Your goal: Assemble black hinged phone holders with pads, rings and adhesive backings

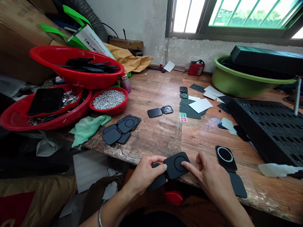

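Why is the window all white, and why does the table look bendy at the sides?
Head view: daylight blows the window out to white; the wide lens bows the edge of the wooden table and stretches the corners; the black pad, gripped by the left hand and touched by the right hand, is sharp.

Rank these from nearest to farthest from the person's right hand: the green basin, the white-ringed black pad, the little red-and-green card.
From the right hand:
1. White-ringed black pad, on the table just to its right.
2. Red-and-green card, mid-table, farther back.
3. Green basin, far back right, under the window.
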`<action>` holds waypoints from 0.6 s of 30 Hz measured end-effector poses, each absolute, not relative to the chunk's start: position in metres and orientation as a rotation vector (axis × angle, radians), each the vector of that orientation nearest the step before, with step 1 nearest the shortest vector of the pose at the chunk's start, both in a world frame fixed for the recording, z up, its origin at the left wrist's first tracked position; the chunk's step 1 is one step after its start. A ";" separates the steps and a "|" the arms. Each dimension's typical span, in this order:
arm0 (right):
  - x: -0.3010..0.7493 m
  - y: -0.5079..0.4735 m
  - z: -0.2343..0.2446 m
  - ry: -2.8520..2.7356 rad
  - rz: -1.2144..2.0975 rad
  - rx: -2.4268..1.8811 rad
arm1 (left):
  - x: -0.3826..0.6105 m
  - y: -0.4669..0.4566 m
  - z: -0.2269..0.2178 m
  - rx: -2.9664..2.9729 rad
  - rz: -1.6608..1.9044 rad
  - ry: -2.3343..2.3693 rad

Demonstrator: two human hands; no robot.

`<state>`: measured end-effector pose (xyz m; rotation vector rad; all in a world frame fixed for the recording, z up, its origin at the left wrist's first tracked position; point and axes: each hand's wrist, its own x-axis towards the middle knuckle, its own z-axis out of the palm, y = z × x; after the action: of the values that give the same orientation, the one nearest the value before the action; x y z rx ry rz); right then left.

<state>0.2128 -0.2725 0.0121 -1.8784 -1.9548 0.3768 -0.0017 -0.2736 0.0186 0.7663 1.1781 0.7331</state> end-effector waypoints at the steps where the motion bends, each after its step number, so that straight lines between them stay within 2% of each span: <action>1: 0.211 -0.272 0.013 -1.901 0.557 -1.823 | -0.001 -0.275 0.019 0.753 0.735 1.164; 5: 0.195 -0.274 0.013 -1.473 1.238 -1.562 | 0.005 -0.283 0.023 0.781 0.708 1.046; 8: 0.188 -0.274 0.009 -1.173 1.382 -1.620 | 0.006 -0.283 0.025 0.858 0.702 1.033; 11: 0.200 -0.272 0.003 -1.101 1.339 -1.656 | -0.016 -0.271 0.026 0.922 0.745 1.169; 14: 0.230 -0.278 -0.001 -1.243 1.167 -1.620 | -0.068 -0.247 0.029 1.083 0.940 1.553; 18: 0.276 -0.293 -0.003 -1.667 0.657 -1.679 | -0.147 -0.207 0.035 1.322 1.115 2.046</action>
<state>0.2759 -0.2931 -0.0030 -1.6790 -1.6671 0.6573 -0.1474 -0.2074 0.0347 1.3223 2.0459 1.1155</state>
